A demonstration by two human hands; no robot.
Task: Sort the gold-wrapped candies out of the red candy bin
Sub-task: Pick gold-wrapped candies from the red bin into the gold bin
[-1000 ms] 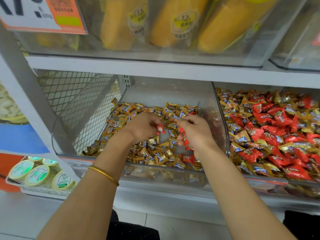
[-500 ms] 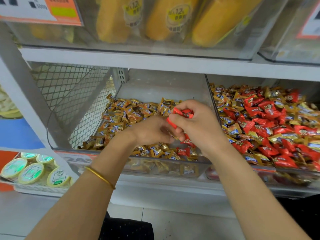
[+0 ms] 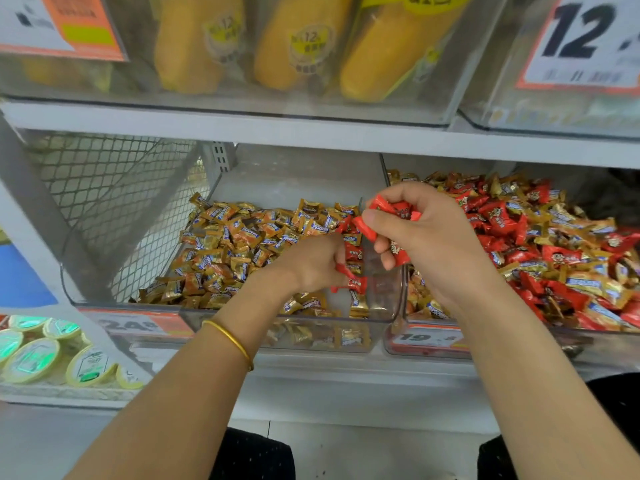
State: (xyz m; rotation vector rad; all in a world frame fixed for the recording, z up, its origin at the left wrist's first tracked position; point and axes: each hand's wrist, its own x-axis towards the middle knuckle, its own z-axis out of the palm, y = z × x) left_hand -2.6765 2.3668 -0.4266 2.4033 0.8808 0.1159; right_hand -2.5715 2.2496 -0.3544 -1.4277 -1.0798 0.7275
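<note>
Two clear bins sit side by side on the middle shelf. The left bin [image 3: 381, 341] is taken here as the landmark. It holds a heap of gold-wrapped candies [image 3: 235, 244], too many to count, with a few red pieces [image 3: 353, 252] at its right end. Touching its right wall stands the red candy bin [image 3: 606, 344], where red candies [image 3: 498, 216] and more gold-wrapped ones lie mixed together.

Two hands work over the landmark bin. The left hand [image 3: 311, 265] is low inside its right half, with fingers curled around at least one red candy [image 3: 356, 284]. The right hand [image 3: 426, 237] hovers above the bin's right wall. It is clenched on a small bunch of red candies [image 3: 396, 209], three of which can be made out. One gold bracelet [image 3: 232, 341] circles the left wrist, in front of the bin.

On the shelf above the landmark bin, a larger clear bin [image 3: 311, 105] holds three yellow-orange packs [image 3: 194, 46]. Two price tags hang there, an orange one [image 3: 69, 26] to the upper left and one reading "12" [image 3: 581, 39] to the upper right. Below and left of the landmark bin are several round lidded cups [image 3: 34, 355]. A mesh panel [image 3: 114, 188] stands just beside its left wall.
</note>
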